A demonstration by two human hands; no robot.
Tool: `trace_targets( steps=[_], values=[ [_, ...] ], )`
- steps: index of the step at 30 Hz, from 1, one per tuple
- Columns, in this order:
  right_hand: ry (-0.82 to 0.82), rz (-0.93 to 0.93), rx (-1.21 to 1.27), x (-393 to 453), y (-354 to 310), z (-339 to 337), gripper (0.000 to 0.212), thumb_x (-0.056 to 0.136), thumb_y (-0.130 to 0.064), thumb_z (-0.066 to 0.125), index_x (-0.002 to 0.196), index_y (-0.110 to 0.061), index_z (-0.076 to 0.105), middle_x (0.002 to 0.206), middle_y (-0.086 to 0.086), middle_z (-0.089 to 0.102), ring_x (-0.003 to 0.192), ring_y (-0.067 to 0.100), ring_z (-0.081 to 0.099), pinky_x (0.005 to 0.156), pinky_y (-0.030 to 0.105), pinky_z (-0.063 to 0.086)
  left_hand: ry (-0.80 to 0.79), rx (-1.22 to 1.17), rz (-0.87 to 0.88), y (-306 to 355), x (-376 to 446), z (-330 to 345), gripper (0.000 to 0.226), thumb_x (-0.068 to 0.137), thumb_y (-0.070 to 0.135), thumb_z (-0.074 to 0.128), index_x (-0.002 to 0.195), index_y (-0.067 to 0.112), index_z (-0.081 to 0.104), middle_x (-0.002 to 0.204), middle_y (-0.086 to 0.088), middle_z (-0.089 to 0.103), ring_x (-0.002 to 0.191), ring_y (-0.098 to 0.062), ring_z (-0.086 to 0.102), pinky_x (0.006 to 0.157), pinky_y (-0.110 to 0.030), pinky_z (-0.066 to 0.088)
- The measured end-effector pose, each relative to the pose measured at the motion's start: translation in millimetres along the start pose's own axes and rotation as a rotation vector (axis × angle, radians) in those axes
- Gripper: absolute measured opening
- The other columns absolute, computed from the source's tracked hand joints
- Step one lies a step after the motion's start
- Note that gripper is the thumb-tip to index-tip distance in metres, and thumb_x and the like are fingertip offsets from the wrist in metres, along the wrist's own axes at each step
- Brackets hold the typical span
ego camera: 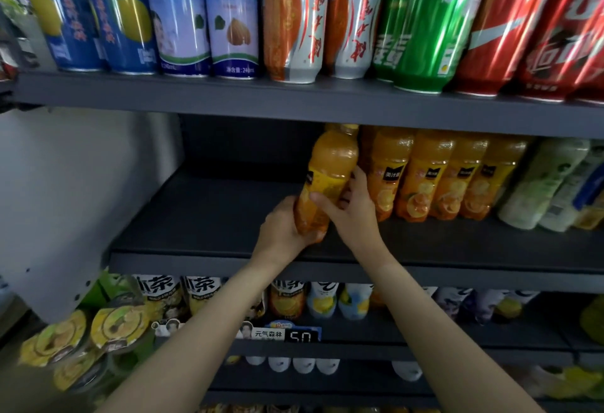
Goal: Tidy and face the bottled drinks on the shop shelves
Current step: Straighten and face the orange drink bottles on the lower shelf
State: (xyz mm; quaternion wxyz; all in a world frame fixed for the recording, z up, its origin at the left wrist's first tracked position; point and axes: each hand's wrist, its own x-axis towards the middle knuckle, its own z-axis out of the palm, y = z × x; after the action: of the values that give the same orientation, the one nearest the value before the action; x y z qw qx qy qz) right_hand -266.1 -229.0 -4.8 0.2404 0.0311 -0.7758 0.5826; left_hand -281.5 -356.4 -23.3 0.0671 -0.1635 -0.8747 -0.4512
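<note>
The fingers of the right hand were wrapped across the front of the orange juice bottle at its lower label, with the thumb side lying against the bottle's right flank. The left hand cupped the base of the same bottle from the left and below; its fingers were curled around the far side, mostly hidden by the bottle. Both hands were closed on the bottle.

The bottle was tilted, its cap leaning up and to the right toward the underside of the upper shelf. Its base sat at or just above the surface of the middle shelf; contact could not be determined. The bottle stood at the left end of a row of matching orange juice bottles, just beside the nearest one. To the right of that row stood pale green bottles, leaning. The left part of the middle shelf was bare.

Both bare forearms extended up from the bottom edge of the view.

The upper shelf carried cans in groups: blue cans, orange-and-white cans, green cans and red cans. The lower shelf held tea and juice bottles behind a price tag.
</note>
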Motion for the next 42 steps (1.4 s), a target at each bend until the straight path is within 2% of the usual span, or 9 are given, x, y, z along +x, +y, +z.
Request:
trace_targets(
  steps=[4, 9, 12, 18, 22, 27, 33, 39, 42],
  values=[
    [0.147, 0.146, 0.124, -11.2, -7.0, -26.8, 0.046, 0.074, -0.02, 0.079, 0.111, -0.019, 0.052, 0.106, -0.004, 0.064, 0.1, 0.008, 0.061, 0.093, 0.032, 0.05, -0.114, 0.013, 0.06, 15.7, -5.1, -6.6, 0.06, 0.074, 0.028, 0.077, 0.127, 0.019, 0.049, 0.117, 0.002, 0.052, 0.108, -0.013, 0.049, 0.091, -0.026, 0.039],
    [0.094, 0.316, 0.497, -33.9, -26.9, -68.0, 0.028, 0.083, -0.012, 0.068, 0.104, -0.022, 0.052, 0.104, -0.001, 0.063, 0.104, 0.017, 0.062, 0.08, 0.026, 0.053, -0.515, -0.725, -0.382, 31.5, -21.0, -25.4, 0.035, 0.081, 0.036, 0.064, 0.109, 0.016, 0.06, 0.116, -0.012, 0.063, 0.107, -0.021, 0.062, 0.092, -0.031, 0.051],
    [0.096, 0.328, 0.509, -42.7, -36.3, -80.6, 0.038, 0.086, -0.013, 0.066, 0.121, -0.011, 0.051, 0.114, 0.006, 0.065, 0.106, 0.019, 0.063, 0.079, 0.027, 0.055, -0.529, -0.907, -0.415, 45.2, -32.5, -20.3, 0.032, 0.086, 0.029, 0.06, 0.108, 0.005, 0.06, 0.109, -0.017, 0.066, 0.099, -0.023, 0.066, 0.083, -0.028, 0.056],
    [0.185, 0.444, 0.514, -55.2, -46.0, -79.0, 0.041, 0.087, -0.015, 0.066, 0.123, -0.004, 0.05, 0.116, 0.016, 0.063, 0.097, 0.024, 0.065, 0.072, 0.028, 0.059, -0.034, -0.183, 0.057, 60.8, -49.6, -15.8, 0.058, 0.075, 0.029, 0.076, 0.123, 0.015, 0.047, 0.114, 0.003, 0.049, 0.106, -0.012, 0.049, 0.084, -0.023, 0.039],
    [0.17, 0.536, 0.621, -62.4, -49.9, -67.7, 0.046, 0.08, -0.012, 0.073, 0.118, -0.003, 0.049, 0.106, 0.013, 0.062, 0.102, 0.028, 0.062, 0.079, 0.035, 0.055, 0.033, -0.004, 0.328, 56.8, -59.4, -23.3, 0.064, 0.073, 0.026, 0.078, 0.126, 0.016, 0.043, 0.117, 0.006, 0.039, 0.108, -0.005, 0.038, 0.088, -0.019, 0.031],
    [0.164, 0.466, 0.526, -66.2, -50.1, -65.5, 0.051, 0.074, -0.009, 0.078, 0.118, -0.002, 0.052, 0.114, 0.015, 0.063, 0.103, 0.026, 0.064, 0.086, 0.037, 0.055, -0.088, -0.044, 0.237, 48.4, -62.8, -31.6, 0.06, 0.075, 0.027, 0.076, 0.125, 0.018, 0.044, 0.118, 0.006, 0.046, 0.108, -0.007, 0.046, 0.088, -0.021, 0.037],
    [-0.03, 0.215, 0.237, -72.5, -54.6, -69.3, 0.052, 0.07, -0.004, 0.079, 0.11, -0.025, 0.053, 0.105, 0.002, 0.07, 0.098, 0.015, 0.067, 0.085, 0.031, 0.055, -0.393, -0.151, 0.123, 46.0, -59.3, -29.2, 0.066, 0.077, 0.024, 0.074, 0.133, 0.012, 0.041, 0.123, -0.004, 0.057, 0.111, -0.015, 0.057, 0.091, -0.024, 0.047],
    [-0.093, 0.224, -0.047, -71.6, -57.1, -69.3, 0.044, 0.075, -0.019, 0.078, 0.107, -0.023, 0.049, 0.097, -0.01, 0.061, 0.09, 0.003, 0.06, 0.077, 0.021, 0.051, -0.349, -0.246, 0.085, 39.7, -70.2, -16.7, 0.062, 0.077, 0.022, 0.074, 0.129, 0.014, 0.043, 0.114, 0.002, 0.058, 0.093, -0.002, 0.056, 0.076, -0.013, 0.048],
    [-0.009, 0.368, -0.089, -71.2, -52.2, -58.8, 0.071, 0.059, -0.044, 0.084, 0.113, -0.008, 0.055, 0.103, 0.003, 0.065, 0.097, 0.017, 0.063, 0.08, 0.034, 0.056, -0.177, -0.03, 0.152, 37.7, -76.9, -8.8, 0.063, 0.073, 0.026, 0.078, 0.125, 0.019, 0.044, 0.114, 0.002, 0.053, 0.098, -0.008, 0.052, 0.08, -0.018, 0.045]
  ],
)
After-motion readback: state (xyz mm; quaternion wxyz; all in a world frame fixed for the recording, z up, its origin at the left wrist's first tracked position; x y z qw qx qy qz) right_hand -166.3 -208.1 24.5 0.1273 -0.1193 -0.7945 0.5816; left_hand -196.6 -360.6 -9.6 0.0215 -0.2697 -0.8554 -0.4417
